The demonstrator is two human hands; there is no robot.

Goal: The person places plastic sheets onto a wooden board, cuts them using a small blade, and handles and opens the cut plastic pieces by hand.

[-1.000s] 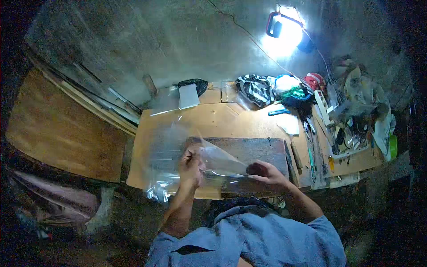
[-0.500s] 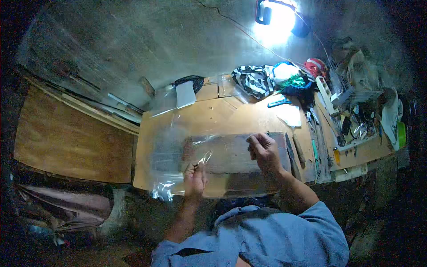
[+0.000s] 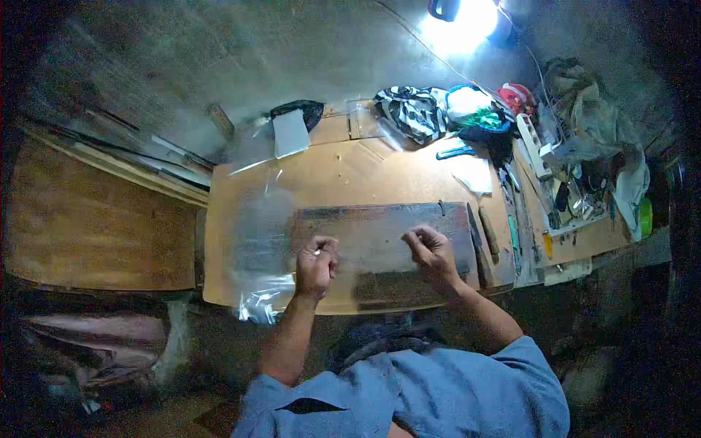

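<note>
My left hand (image 3: 316,266) is closed above the left part of a dark, worn wooden board (image 3: 380,255). A small pale glint shows between its fingers, too small to name. Over the board's right half, my right hand (image 3: 432,252) is pinched, thumb against curled fingers. Whatever lies in that pinch, if anything, cannot be seen. Clear plastic film (image 3: 264,299) lies by my left hand, crumpled and shiny at the table's front edge.
The board rests on a light wooden table (image 3: 336,171). At its right are a knife (image 3: 475,237), a wooden-handled tool (image 3: 488,235) and a green-handled tool (image 3: 512,233). A white sheet (image 3: 291,134), a striped bag (image 3: 412,113) and a blue basket (image 3: 478,117) line the back. A lamp (image 3: 464,25) shines above.
The shiny, clear looped strand that stuck up from my left hand no longer shows there. My left hand has turned and moved up over the board. The whole view has shifted slightly.
</note>
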